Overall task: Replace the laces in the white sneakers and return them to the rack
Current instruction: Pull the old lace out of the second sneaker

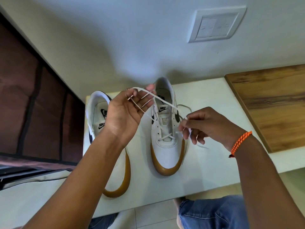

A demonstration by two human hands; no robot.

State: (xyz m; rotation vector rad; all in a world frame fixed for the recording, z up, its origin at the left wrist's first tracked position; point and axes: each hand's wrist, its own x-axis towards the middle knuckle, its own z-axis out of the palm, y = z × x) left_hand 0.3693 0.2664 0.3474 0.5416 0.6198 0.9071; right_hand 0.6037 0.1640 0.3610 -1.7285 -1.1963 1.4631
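Head view, white lace [166,103] half-threaded, gum-soled sneaker [167,146]

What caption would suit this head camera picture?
Both hands, left hand and right hand, thread a white lace through the right sneaker.

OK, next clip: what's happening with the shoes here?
A person is lacing the right-hand white gum-soled sneaker on a white table. The left hand holds up one end of the white lace; the right hand pinches the other. Only the lowest eyelets are threaded. The left-hand sneaker shows no lace.
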